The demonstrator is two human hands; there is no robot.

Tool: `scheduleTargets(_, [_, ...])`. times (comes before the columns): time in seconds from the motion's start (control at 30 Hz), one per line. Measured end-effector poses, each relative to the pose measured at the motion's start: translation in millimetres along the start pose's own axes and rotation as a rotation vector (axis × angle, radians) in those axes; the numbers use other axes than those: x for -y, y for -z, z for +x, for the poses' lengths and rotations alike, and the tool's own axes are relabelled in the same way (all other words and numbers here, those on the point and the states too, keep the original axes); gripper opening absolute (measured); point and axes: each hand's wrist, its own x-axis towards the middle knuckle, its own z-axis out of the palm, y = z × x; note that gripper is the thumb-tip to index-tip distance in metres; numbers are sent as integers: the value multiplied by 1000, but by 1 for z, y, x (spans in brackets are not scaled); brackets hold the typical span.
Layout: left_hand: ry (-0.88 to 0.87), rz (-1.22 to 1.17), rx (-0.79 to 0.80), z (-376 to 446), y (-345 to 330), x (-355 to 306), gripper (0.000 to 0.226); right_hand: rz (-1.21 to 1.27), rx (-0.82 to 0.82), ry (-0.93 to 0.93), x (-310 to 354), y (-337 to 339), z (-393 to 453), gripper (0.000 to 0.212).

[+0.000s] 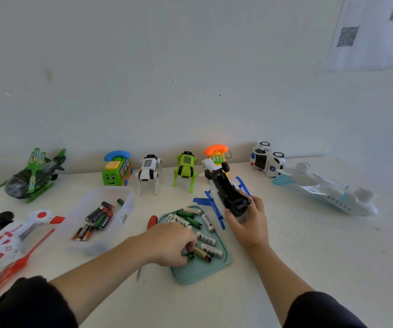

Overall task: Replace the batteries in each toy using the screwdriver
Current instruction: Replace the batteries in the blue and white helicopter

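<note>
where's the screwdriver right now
In the head view, the screwdriver lies on the table just left of the teal tray, between it and the clear battery bin. The left hand hides most of it; its red handle shows beyond the knuckles.

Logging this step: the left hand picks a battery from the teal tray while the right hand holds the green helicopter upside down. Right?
Not quite. In the head view the right hand holds the blue-and-white helicopter upside down; the green helicopter sits untouched at far left. The left hand does pick a battery from the teal tray.

Looks to me like a plain room staged for recording, not a lived-in home: bare white wall, printed QR-code sheet taped upper right, white table lined with toys.
</note>
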Motion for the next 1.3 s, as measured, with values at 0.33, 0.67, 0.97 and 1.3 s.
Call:
scheduleTargets(0.33, [70,-1307,-539,19,36,11,18,-42,-24,92,-2,-2,-1,62])
scheduleTargets(0.67, [54,-518,-1015,85,34,-30,3,-61,-45,138,-2,-4,-2,63])
scheduleTargets(0.97, [142,-259,-879,88,44,-26,16,-63,-48,141,-4,-5,0,63])
scheduleTargets(1.3, [76,189,-905,90,28,-23,22,-23,-72,137,0,-4,-1,66])
